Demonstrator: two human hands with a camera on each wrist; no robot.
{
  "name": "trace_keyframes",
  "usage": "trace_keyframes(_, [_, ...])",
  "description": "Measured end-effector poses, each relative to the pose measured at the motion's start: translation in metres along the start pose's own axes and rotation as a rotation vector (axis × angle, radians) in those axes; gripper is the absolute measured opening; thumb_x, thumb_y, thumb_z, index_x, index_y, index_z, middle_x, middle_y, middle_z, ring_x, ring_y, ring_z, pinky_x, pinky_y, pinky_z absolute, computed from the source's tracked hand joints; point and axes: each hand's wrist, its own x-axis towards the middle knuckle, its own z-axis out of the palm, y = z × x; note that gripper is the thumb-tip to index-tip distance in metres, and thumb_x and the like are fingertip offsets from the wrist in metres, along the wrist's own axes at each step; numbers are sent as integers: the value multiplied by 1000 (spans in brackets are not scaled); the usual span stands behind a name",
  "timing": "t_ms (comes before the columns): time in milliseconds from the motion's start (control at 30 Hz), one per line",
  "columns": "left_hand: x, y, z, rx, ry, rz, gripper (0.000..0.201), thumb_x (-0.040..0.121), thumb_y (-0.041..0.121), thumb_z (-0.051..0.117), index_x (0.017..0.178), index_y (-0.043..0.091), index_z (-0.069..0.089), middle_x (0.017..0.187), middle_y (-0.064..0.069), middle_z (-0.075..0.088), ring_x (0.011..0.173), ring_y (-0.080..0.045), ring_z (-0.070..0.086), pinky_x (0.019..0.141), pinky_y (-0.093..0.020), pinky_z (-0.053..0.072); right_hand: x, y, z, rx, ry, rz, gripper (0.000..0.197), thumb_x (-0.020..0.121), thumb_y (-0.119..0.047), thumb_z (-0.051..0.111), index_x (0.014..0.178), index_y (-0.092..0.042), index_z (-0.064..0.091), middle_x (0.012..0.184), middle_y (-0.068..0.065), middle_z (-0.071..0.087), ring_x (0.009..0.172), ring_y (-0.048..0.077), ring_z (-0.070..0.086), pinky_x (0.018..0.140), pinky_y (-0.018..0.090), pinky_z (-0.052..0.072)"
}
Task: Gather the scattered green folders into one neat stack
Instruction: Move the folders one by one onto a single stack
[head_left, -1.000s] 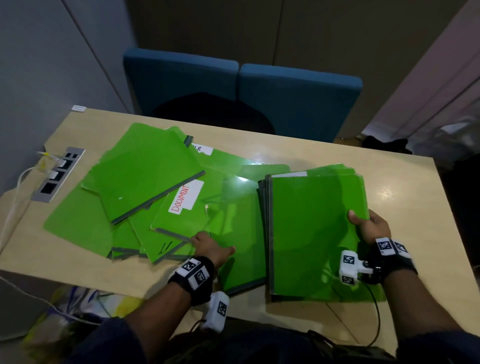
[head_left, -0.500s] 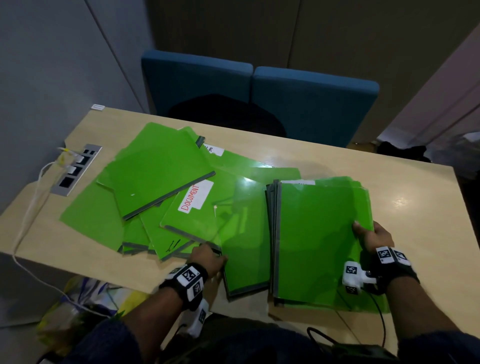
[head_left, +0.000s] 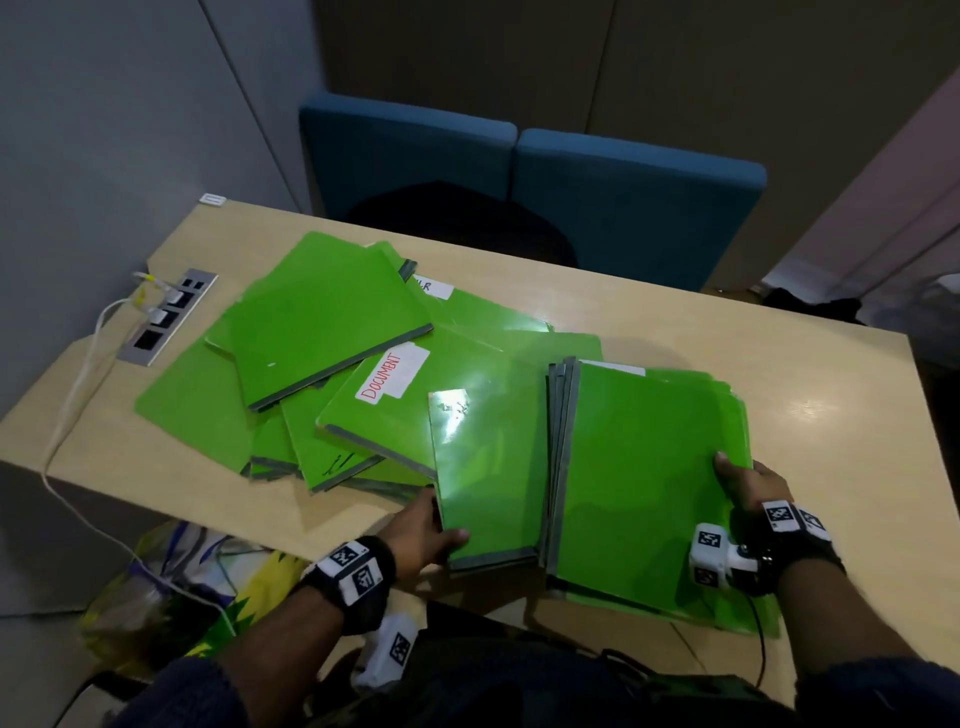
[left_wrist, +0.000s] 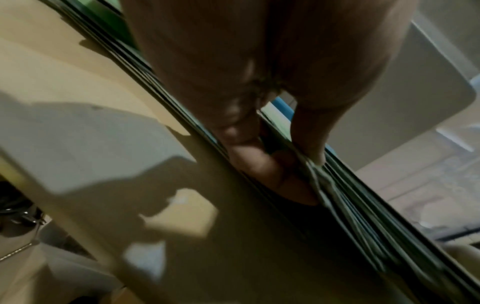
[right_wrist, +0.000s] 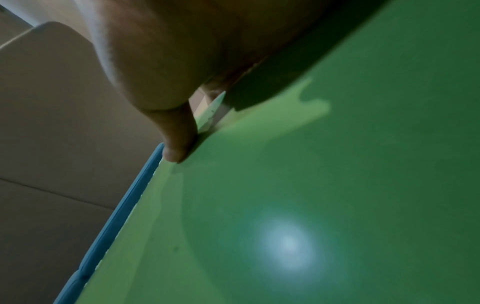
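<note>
Green plastic covers most of the near half of the wooden table (head_left: 831, 395); nearest you, your left hand (head_left: 421, 535) pinches the near left corner of a single folder (head_left: 488, 467), thumb on top and fingers beneath as the left wrist view shows, so that this folder can be drawn toward the stack; your right hand (head_left: 753, 488) grips the right edge of the gathered stack (head_left: 649, 483), thumb pressed on the top cover and the fingers hidden under it, which appears to steady the stack and keep its edges aligned while the next folder arrives; the stack lies at the near right of the table with its grey spines facing left, just beside the held folder; farther left, the loose folders (head_left: 322, 322) overlap at differing angles, one of them bearing a white label reading DOCUMENT (head_left: 392, 374); these remain to be collected, so judge the task as partly complete; beyond them a power socket panel (head_left: 166, 317) is set into the table's left edge; two blue chairs (head_left: 623, 208) stand behind the far edge.
</note>
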Motion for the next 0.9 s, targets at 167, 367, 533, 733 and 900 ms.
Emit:
trace_keyframes(167, [-26,-9,-40,-55,16,-57,37,92,4,60,123,18,45,95,-3,67,82,-20,54,78,-50,52,1,-5,-7,-24,13,-103,40,90,-37,67,116,-7,64,91,18,68,72,32,60,65,35,50])
trace_keyframes(367, [-40,-49,-102,-42,309,-112,23,89,16,67,110,14,59,113,-11,69,95,-23,65,90,-36,49,-11,-26,5,83,-116,-204,23,93,-22,65,112,-9,64,94,14,70,78,31,65,60,30,54])
trace_keyframes(533, [-48,-56,-98,-162,519,-55,28,87,25,70,110,11,60,100,-14,71,69,-18,60,59,-26,43,-16,-41,28,106,-206,-270,24,92,-18,67,114,-9,67,100,19,71,90,42,68,82,53,56])
trace_keyframes(733, [-59,-62,-98,-7,568,-22,29,82,22,75,107,21,61,114,-1,60,110,-18,54,91,-43,52,-25,-69,63,14,-268,-343,30,91,-19,68,120,-10,66,92,9,71,77,27,67,64,28,51])
trace_keyframes(900, [-64,-70,-100,68,649,-128,16,85,8,66,95,21,68,119,-9,67,101,-32,66,86,-37,54,-23,-85,72,-47,-263,-333,30,92,-17,68,119,-6,65,93,14,68,73,24,64,60,26,49])
